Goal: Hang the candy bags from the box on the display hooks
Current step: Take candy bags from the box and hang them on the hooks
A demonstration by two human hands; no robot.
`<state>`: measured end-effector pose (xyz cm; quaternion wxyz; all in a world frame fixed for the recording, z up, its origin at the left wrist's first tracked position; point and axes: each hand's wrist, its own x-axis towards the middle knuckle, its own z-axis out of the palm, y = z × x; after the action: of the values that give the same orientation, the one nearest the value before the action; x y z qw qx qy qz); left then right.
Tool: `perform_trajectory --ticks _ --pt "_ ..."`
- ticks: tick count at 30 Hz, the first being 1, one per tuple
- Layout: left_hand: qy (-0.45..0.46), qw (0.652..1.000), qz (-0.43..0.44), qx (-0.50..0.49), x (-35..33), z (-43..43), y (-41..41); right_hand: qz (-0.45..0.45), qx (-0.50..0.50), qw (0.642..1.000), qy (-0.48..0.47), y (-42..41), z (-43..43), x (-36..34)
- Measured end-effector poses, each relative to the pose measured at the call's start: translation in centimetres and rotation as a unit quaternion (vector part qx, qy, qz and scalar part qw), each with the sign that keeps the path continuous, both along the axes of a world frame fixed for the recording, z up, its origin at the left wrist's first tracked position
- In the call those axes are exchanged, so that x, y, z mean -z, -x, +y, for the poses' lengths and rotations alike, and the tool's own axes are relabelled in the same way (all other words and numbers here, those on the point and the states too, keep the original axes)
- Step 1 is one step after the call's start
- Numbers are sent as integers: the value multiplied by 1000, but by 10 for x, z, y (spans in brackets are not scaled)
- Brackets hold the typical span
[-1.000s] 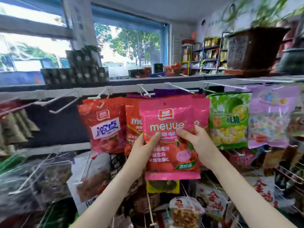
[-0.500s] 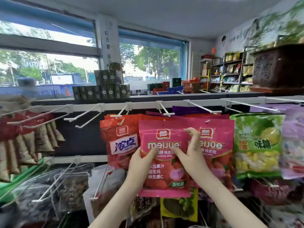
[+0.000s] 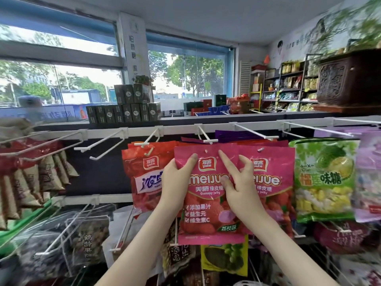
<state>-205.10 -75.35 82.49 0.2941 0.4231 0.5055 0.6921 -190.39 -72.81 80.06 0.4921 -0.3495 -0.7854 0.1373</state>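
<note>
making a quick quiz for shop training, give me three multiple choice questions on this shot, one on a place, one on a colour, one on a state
1. The green bag hangs:
A) right of the hung pink bag
B) left of the red bag
C) on the window ledge

2. The display hooks are:
A) black
B) white
C) yellow

3. The front pink bag is:
A) lying in a box
B) hanging with no hand on it
C) held by both hands

Answers:
1 A, it hangs just past the hung pink bag's right edge.
2 B, each one in view is white.
3 C, the left hand grips its left edge and the right hand pinches its right side.
</note>
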Motion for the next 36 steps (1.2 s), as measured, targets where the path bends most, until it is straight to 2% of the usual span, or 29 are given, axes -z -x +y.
perform_trajectory --ticks 8,12,17,19,21,22,24,27,29,31,34,36 --pt "10 999 5 -37 8 17 -2 -20 29 999 15 1 5 0" --pt "-4 992 81 -97 3 18 1 -45 44 997 42 9 11 2" --pt "-29 957 203 -204 9 26 -4 -95 105 990 22 18 13 3" --pt "-69 906 319 -270 18 30 -8 -116 133 984 11 20 13 2" --pt "-101 817 460 -334 30 32 -8 -133 162 978 1 22 14 2" --pt "-106 783 510 -338 36 33 -6 -140 179 974 -4 23 14 3" --pt "-112 744 577 -317 49 34 -4 -156 215 964 -23 24 14 6" --pt "-101 716 625 -294 69 31 -5 -184 247 949 -62 21 11 16" --pt "-100 721 627 -277 79 26 -13 -200 248 944 -87 13 6 26" --pt "-112 743 611 -250 91 20 -28 -217 241 941 -99 -2 -1 42" --pt "-154 777 583 -179 109 7 -61 -223 231 942 -99 -37 -19 66" --pt "-176 788 577 -122 120 -3 -90 -209 233 946 -87 -68 -33 81"
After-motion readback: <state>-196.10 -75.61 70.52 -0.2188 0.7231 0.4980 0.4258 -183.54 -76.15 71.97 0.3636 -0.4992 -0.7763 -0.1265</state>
